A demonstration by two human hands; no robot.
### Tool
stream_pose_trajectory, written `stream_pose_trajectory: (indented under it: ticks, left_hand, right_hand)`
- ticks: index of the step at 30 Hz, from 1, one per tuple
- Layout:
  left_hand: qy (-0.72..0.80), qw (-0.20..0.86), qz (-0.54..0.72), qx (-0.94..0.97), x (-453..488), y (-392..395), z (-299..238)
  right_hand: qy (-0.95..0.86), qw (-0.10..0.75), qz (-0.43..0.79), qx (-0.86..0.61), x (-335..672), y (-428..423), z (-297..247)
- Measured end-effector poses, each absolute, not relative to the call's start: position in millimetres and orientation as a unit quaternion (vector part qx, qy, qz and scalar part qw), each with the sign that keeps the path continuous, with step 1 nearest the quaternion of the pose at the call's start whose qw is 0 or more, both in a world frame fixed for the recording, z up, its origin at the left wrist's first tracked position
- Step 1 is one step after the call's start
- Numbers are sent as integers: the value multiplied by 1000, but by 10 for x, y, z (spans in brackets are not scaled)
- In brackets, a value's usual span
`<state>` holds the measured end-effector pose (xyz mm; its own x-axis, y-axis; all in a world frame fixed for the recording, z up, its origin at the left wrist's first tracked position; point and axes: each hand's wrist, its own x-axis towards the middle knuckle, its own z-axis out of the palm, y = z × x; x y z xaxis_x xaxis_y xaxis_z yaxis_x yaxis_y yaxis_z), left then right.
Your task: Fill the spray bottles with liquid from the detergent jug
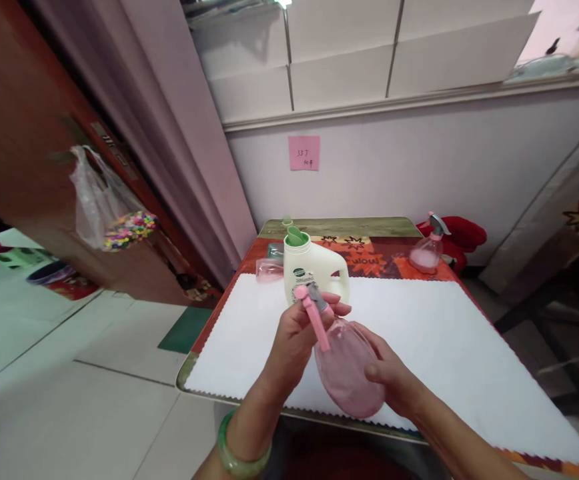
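Note:
A pink translucent spray bottle (348,370) is tilted over the near edge of the table. My left hand (297,333), with a green bangle on its wrist, is closed round the bottle's spray head and pink trigger (313,315). My right hand (394,377) wraps round the bottle's body from the right. Just behind them stands a white detergent jug (312,270) with an open green spout.
A white cloth (444,333) covers the small table. A second pink spray bottle (427,250) stands at the far right, and a clear pink cup (268,269) lies left of the jug. A red object sits behind the table. A plastic bag hangs on the door at left.

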<state>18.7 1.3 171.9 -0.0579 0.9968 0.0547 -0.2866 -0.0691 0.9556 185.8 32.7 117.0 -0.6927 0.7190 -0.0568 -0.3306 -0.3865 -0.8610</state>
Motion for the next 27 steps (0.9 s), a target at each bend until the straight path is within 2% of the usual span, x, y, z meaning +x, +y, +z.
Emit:
stream_pose_trajectory:
  ticks: [5,7,11,13,15,18,21,23,25,27]
  left_hand:
    - [366,536,637,417,138,-52,1784]
    - [309,556,646,422,115,-46,1812]
    - [232,590,617,467,74,-15,1820]
    - [239,582,604,490,63,-13,1820]
    - [271,564,605,492,62,-29,1833]
    - [335,515,622,485,81,-72,1860]
    - [385,456,646,476,123,-100,1857]
    - [394,434,672,452,153,-99,1834]
    - [379,431,696,432,169,-85,1813]
    - [352,440,703,434,164,-71,1807]
  right_hand:
    - [-312,335,855,-242,1747,171,1159]
    - [-237,272,909,-210,1702,83,1105]
    - [-149,60,987,-27,1608,-87,857]
    - [-99,32,994,18,1580,-146,752]
    - [-91,65,994,-13,1572,-186,725]
    - [-181,209,952,-133,1570,-231,801]
    - [-318,404,815,-266,1528,-260,872]
    - [-399,502,685,-346,1482,-266,880]
    - [-418,558,610,-377,1447,-255,878]
    - [-370,533,678,-345,1447,-223,881]
